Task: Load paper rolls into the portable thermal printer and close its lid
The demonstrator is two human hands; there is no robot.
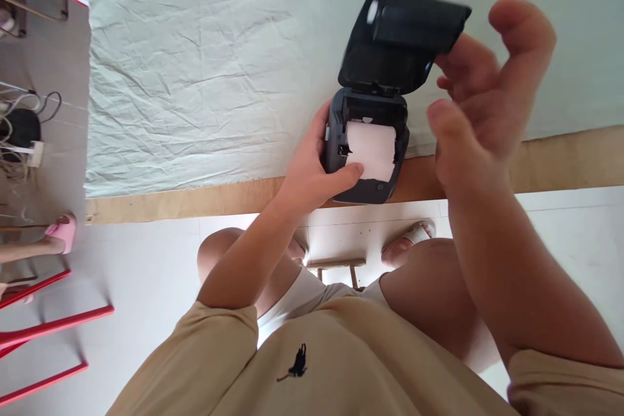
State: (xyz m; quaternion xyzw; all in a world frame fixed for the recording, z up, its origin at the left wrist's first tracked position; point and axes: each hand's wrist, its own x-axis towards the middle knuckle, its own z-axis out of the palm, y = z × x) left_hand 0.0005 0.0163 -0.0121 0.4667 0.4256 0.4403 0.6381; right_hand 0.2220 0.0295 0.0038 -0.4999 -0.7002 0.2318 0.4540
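Black printer [365,143] gripped by left hand [312,169]; right hand [482,104] fingers spread, hiding lid [400,39] edge.

— What sort of place are you sitting in?

— It looks like a plain workroom, not a home: your table [205,192] is bare board under a creased pale cloth [195,58], and the floor [146,260] is white.

— Anything else that shows it?

— Red metal frames [43,325] stand at your left, and cables [19,123] lie tangled on the grey floor there.
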